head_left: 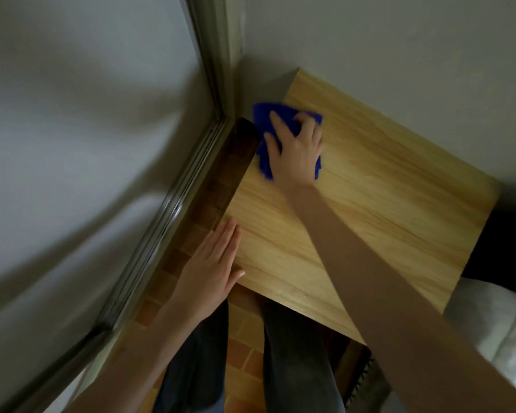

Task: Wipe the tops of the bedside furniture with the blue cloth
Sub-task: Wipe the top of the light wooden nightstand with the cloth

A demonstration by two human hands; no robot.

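Observation:
A light wooden bedside table top (379, 204) fills the middle of the view, set into a corner. A crumpled blue cloth (262, 117) lies at the top's far left edge, partly over it. My right hand (295, 150) presses down on the cloth with fingers spread and curled into it. My left hand (212, 269) rests flat, fingers together, on the near left edge of the top, holding nothing.
A sliding door with a metal frame and track (167, 210) runs along the left. A grey wall (399, 55) backs the table. White bedding (495, 329) lies at the right. My legs in dark trousers (295, 368) stand on a tiled floor.

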